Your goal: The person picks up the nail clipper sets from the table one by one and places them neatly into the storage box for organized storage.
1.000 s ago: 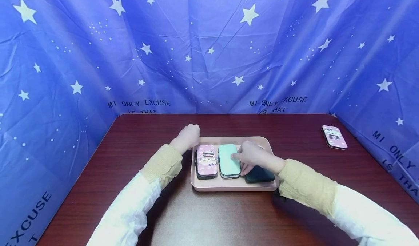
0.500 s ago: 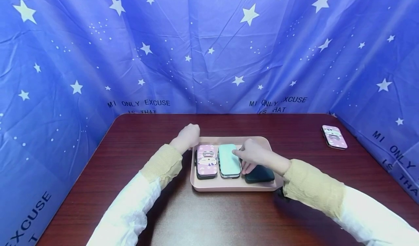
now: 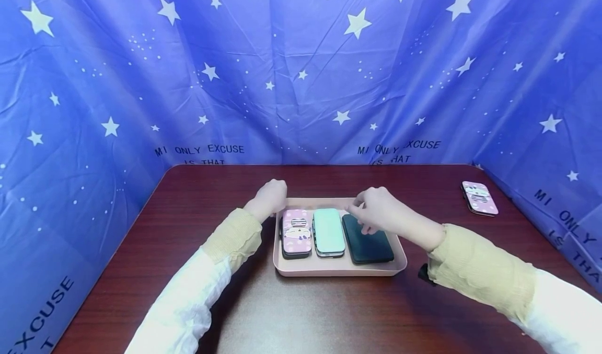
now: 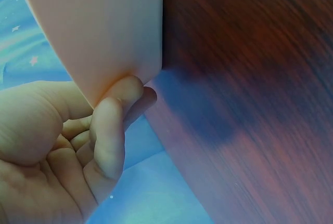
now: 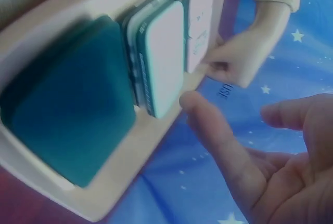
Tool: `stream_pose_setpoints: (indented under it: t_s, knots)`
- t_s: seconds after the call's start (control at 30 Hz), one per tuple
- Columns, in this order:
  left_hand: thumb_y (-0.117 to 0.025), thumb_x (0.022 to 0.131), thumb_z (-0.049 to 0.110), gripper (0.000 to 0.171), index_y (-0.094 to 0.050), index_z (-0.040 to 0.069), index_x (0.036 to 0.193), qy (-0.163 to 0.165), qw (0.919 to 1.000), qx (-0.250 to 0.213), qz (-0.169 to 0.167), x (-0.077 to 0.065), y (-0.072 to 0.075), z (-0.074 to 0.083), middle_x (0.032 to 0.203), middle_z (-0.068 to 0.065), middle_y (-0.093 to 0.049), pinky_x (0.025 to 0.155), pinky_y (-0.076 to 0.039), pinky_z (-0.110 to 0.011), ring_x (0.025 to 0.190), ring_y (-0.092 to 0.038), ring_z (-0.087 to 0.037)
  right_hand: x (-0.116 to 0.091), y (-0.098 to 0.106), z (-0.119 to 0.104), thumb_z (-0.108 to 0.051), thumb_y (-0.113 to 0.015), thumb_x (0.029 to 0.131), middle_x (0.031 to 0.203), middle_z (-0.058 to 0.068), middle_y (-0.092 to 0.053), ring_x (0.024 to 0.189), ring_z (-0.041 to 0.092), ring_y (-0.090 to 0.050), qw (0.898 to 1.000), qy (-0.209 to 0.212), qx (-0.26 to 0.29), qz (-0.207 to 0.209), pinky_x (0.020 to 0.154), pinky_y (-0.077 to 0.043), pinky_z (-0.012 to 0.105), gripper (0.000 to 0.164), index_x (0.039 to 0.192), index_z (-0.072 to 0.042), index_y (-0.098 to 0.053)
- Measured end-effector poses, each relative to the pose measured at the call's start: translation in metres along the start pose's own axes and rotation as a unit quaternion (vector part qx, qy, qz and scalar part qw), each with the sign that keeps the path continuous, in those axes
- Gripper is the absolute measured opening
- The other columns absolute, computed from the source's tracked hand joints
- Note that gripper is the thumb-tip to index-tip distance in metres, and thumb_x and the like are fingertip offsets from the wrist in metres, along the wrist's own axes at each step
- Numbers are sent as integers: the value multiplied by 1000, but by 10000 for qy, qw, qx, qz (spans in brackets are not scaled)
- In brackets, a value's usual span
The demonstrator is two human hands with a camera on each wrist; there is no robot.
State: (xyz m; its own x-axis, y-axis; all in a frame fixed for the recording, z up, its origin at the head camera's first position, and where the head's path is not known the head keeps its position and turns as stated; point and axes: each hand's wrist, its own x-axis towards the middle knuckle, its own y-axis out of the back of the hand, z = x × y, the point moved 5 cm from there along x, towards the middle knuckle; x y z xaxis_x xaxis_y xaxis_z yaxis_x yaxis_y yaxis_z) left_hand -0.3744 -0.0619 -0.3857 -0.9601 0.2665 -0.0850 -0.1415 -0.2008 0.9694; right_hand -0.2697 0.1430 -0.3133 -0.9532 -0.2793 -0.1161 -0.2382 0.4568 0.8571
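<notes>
My left hand (image 3: 271,195) pinches the back left corner of a pale pink tray (image 3: 336,272). In the left wrist view, thumb and fingers grip the tray wall (image 4: 112,26). Three flat cases lie in the tray in a row: a pink dotted case (image 3: 297,243) with a cartoon figure at the left, a mint green case (image 3: 329,233) in the middle, and a dark green case (image 3: 372,250), turned aslant, at the right. Over the far end of the dark green case hovers my right hand (image 3: 378,210). Its thumb and forefinger stand apart with nothing between them in the right wrist view.
Another pink dotted case (image 3: 479,198) lies at the table's back right. The dark red wooden table (image 3: 291,312) ends at a blue star-patterned curtain (image 3: 282,82) behind and along both sides. A small black object (image 3: 425,274) shows under the right sleeve.
My right hand has left the mint green and dark green cases and moved up and to the right, uncovering more of the dark green case. The left hand stays at the tray corner.
</notes>
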Motion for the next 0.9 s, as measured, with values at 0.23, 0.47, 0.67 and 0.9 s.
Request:
stream_pose_setpoints:
  t_s: [0.23,0.47,0.67,0.9]
  knots:
    - [-51,85,-1,10,-60,1,82,4,10000,-48,23,-1,0,0,86,-19,-70,35,-50,-22,35,-57,-12,-11,24,-10,-26,-56,92,70,1,-67,60,11,-61,9903,627,-967,773,57,-53,30,26,93,-4,-67]
    - [-51,84,-2,11,-60,2,80,21,10000,-52,58,-1,1,0,88,-19,-70,35,-50,-22,35,-57,-12,-25,38,-10,-29,-58,92,106,15,-68,97,28,-65,9831,985,-933,1227,83,-54,47,36,116,-1,-61]
    - [-51,83,-3,11,-61,1,81,34,10000,-31,51,-1,0,-1,88,-19,-70,35,-49,-22,36,-57,-12,-33,47,-5,-35,-57,93,131,18,-55,122,36,-51,9755,1230,-1142,1421,102,-41,53,51,132,-2,-49]
    - [-52,83,-3,12,-61,2,78,17,10000,-36,53,0,0,-1,82,-17,-70,35,-50,-22,35,-57,-12,-39,62,4,-50,-58,89,154,17,-22,141,40,-20,9744,1025,-1250,1563,111,-20,62,73,147,-15,-31]
